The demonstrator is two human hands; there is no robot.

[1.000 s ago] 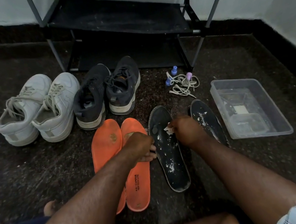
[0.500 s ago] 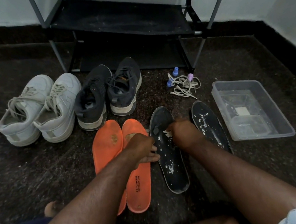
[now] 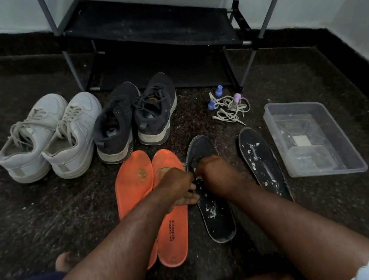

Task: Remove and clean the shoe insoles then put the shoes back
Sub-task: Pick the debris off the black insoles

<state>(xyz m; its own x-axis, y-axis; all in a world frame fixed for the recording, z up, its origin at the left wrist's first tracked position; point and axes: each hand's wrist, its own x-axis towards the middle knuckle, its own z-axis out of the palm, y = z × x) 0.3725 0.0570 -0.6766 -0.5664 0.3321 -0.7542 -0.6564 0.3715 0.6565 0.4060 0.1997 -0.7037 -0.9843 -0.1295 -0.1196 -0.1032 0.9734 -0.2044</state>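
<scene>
Pressing down on the dark insole, the right hand (image 3: 218, 175) sits knuckles-up with its fingers curled under; a scrap of something white shows at its fingertips, too small and hidden to name, so what it grips cannot be told. Just to its left, the left hand (image 3: 176, 187) rests with fingers stretched fairly straight, its fingertips touching the left edge of the same black foam insole flecked with white bits (image 3: 215, 210), which lies lengthwise on the dark speckled stone floor (image 3: 35, 224). Under the left forearm lie two orange foam insoles (image 3: 169, 234), side by side and slightly overlapping, the right one printed with small black lettering. Right of the hands, apart from the first, a second black insole smeared with white residue (image 3: 261, 164) lies angled on the floor. Further right stands a clear rectangular plastic tub (image 3: 311, 136) with a smaller clear container and a white patch inside. Beyond the hands, a pair of dark grey lace-up trainers (image 3: 136, 116) stands heels toward the viewer, and left of them a pair of white lace-up trainers (image 3: 50, 137), the two pairs just beside each other. Far right of the grey pair, a tangle of pale shoelaces (image 3: 230, 108) lies with small blue and lilac caps near it. Behind everything stands a black shelf rack with grey metal poles (image 3: 148, 24) against the pale wall.
</scene>
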